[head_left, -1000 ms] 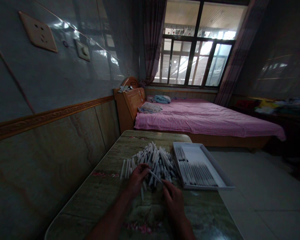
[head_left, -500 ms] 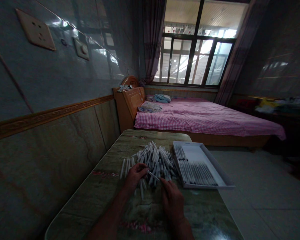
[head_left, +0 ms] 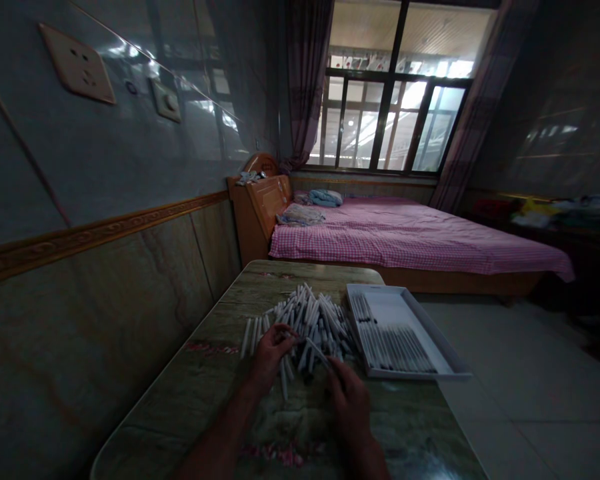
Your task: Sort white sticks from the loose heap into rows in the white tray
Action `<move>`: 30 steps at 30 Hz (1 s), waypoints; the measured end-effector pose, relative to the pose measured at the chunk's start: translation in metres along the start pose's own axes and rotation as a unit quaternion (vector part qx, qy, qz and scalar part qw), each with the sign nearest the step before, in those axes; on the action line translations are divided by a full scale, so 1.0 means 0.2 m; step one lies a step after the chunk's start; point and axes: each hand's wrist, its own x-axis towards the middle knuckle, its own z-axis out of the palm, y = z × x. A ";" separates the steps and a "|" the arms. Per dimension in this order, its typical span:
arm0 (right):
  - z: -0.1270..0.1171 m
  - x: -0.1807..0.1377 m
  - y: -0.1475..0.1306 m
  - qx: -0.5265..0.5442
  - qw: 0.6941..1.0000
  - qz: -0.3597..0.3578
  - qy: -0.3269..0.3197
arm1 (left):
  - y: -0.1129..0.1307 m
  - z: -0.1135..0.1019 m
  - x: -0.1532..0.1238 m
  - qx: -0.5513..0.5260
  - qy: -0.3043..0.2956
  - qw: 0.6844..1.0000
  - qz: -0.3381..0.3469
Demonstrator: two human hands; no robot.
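Observation:
My right hand [head_left: 349,397] grips a slim white pen [head_left: 319,353] by its near end, its far end pointing up and left toward the pile. My left hand [head_left: 270,353] is closed in a pinch at the pile's near-left side. Whatever sits between those fingertips is too small and dark to make out. Beyond both hands lies a loose heap of white and grey pens [head_left: 310,310], several with dark ends. A few separate white pens [head_left: 283,380] lie beside and under my left hand.
A shallow white box [head_left: 415,313] stands right of the heap, holding pens in two rows. Everything rests on a green marble-patterned table [head_left: 200,400]. A bed [head_left: 380,230] with a pink checked sheet stands behind it. A tiled wall [head_left: 170,267] runs along the left.
My right hand has drawn slightly right and down with the pen, whose far end has come away from my left fingers. My left hand has stayed nearly in place.

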 end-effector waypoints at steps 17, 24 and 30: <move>-0.02 0.02 -0.03 0.024 0.999 -0.028 0.009 | -0.05 -0.04 0.02 0.228 -0.126 0.961 0.098; -0.03 0.02 -0.03 0.026 1.000 -0.013 0.006 | -0.02 -0.04 0.00 0.249 -0.141 0.953 0.096; -0.03 0.01 -0.04 0.012 1.000 -0.021 -0.017 | -0.05 -0.03 0.00 0.164 -0.103 0.980 0.045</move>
